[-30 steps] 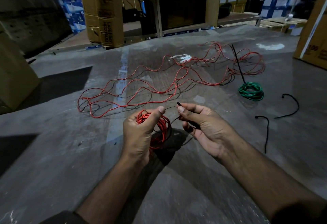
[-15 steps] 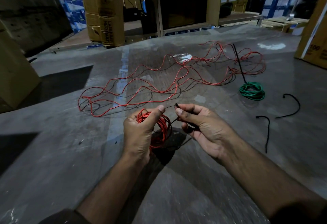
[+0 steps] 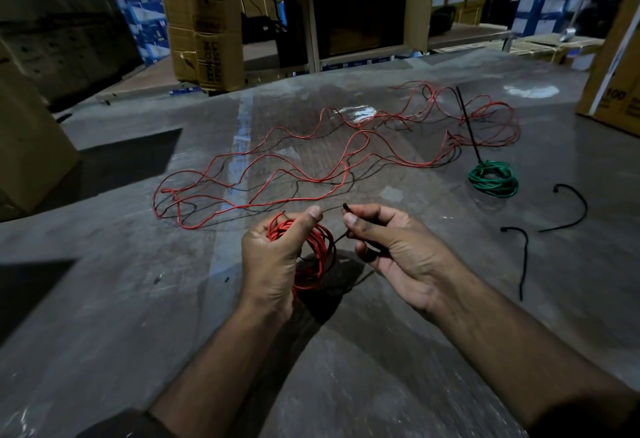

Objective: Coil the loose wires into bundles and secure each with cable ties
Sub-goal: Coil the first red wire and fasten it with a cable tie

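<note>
Left hand (image 3: 273, 257) gripping red coil (image 3: 317, 257), right hand (image 3: 391, 247) pinching black tie (image 3: 345, 207), loose red wire (image 3: 311, 167), green bundle (image 3: 493, 179) beyond

The desk (image 3: 346, 368) is seen to be grey, hard and scuffed, with dull shiny patches near the red wire (image 3: 277, 174). That wire is coated in smooth, slightly shiny plastic, and so is the green coil (image 3: 493, 179) beside it. The black ties (image 3: 571, 209) right of the green coil look matt. Brown cardboard boxes (image 3: 204, 18), rough and creased, are stacked behind the red wire.
</note>
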Available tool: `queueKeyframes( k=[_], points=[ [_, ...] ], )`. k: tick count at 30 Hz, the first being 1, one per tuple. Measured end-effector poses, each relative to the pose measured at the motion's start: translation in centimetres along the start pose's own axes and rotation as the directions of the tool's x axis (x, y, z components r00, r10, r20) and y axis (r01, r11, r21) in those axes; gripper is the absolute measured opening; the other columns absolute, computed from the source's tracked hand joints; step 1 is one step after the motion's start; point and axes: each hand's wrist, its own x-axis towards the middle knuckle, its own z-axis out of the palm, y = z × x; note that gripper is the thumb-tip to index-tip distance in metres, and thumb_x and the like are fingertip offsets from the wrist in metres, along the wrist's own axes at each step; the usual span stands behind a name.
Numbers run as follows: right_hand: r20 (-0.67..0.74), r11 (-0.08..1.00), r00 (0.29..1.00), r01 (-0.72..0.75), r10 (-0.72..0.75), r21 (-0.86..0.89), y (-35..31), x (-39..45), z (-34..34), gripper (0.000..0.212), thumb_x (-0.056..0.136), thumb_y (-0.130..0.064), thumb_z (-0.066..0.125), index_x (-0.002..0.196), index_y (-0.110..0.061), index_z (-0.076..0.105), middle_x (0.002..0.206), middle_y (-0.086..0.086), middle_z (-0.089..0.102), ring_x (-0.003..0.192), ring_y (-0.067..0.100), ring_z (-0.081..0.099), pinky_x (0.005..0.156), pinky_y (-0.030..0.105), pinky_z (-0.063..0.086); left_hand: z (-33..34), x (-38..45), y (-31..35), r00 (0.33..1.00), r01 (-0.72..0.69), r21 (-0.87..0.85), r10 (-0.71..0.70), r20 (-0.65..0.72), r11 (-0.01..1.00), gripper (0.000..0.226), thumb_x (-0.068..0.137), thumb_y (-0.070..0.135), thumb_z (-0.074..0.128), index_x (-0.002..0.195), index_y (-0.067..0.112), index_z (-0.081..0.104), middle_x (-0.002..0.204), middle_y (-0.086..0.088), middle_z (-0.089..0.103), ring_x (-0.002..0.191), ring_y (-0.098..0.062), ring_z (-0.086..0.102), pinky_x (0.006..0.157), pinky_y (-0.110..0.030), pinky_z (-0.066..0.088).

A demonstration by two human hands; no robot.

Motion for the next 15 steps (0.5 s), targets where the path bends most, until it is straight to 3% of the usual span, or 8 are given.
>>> queueKeyframes(
  k=[6, 15],
  points=[
    [0.002, 1.000, 1.000, -0.004, 0.004, 0.000, -0.03, -0.07, 0.06, 0.012, 0.079, -0.005, 0.071, 0.085, -0.015, 0.071, 0.073, -0.009, 0.067, 0.073, 0.003, 0.061, 0.058, 0.013, 0.047, -0.03, -0.17, 0.04, 1.000, -0.009, 0.007, 0.009, 0.002, 1.000, 0.028, 0.068, 0.030, 0.082, 0.059, 0.021, 0.057, 0.067, -0.004, 0.054, 0.069, -0.019, 0.050, 0.064, -0.033, 0.049],
    [0.010, 1.000, 1.000, -0.001, 0.001, -0.003, 0.04, -0.09, 0.09, 0.011, 0.078, -0.007, 0.072, 0.084, -0.016, 0.072, 0.073, -0.009, 0.067, 0.069, -0.001, 0.061, 0.057, 0.013, 0.046, 0.27, -0.15, -0.04, 0.998, -0.039, 0.026, 0.038, 0.041, 0.999, 0.028, 0.077, 0.019, 0.079, 0.052, 0.023, 0.066, 0.057, 0.006, 0.058, 0.056, -0.007, 0.054, 0.053, -0.021, 0.049]
  ],
)
